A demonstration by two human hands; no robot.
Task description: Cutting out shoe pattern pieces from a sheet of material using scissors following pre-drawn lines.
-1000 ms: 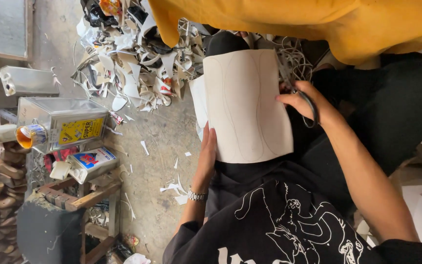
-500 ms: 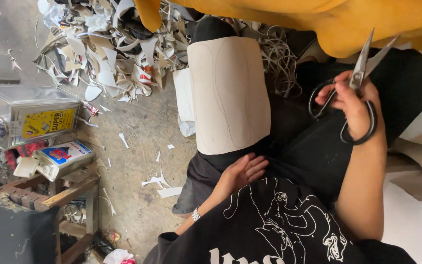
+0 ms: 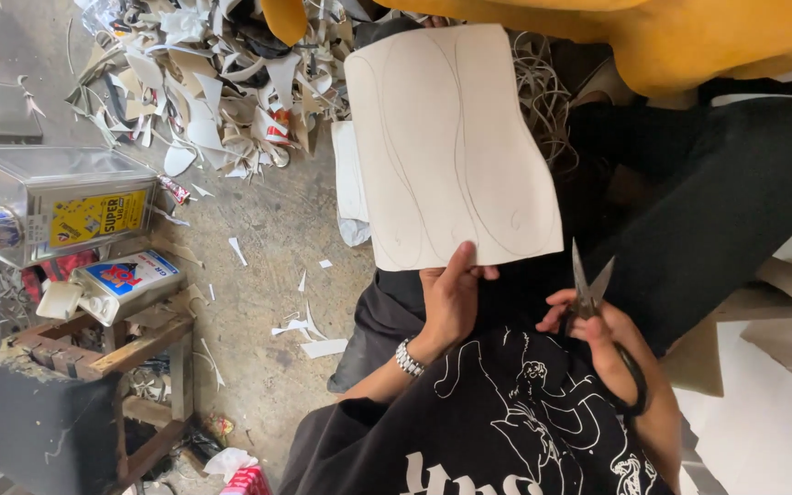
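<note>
My left hand [image 3: 451,298] pinches the near edge of a pale sheet [image 3: 451,147] with curved pencil outlines drawn on it, holding it up over my lap. My right hand [image 3: 598,335] grips black-handled scissors [image 3: 588,289], blades slightly apart and pointing toward the sheet's lower right corner, a short gap away. A metal watch [image 3: 408,358] sits on my left wrist. I wear a black printed shirt [image 3: 506,422] and dark trousers [image 3: 708,202].
A heap of offcut scraps [image 3: 203,82] covers the concrete floor at the top left. Two metal cans [image 3: 66,206] stand at the left beside a worn wooden stool [image 3: 93,367]. Yellow fabric [image 3: 653,37] hangs across the top. Pale sheets [image 3: 781,385] lie at the right.
My left hand came up from my lap and took the sheet's near edge. My right hand brought the scissors down and left, close to the sheet. The view drew closer.
</note>
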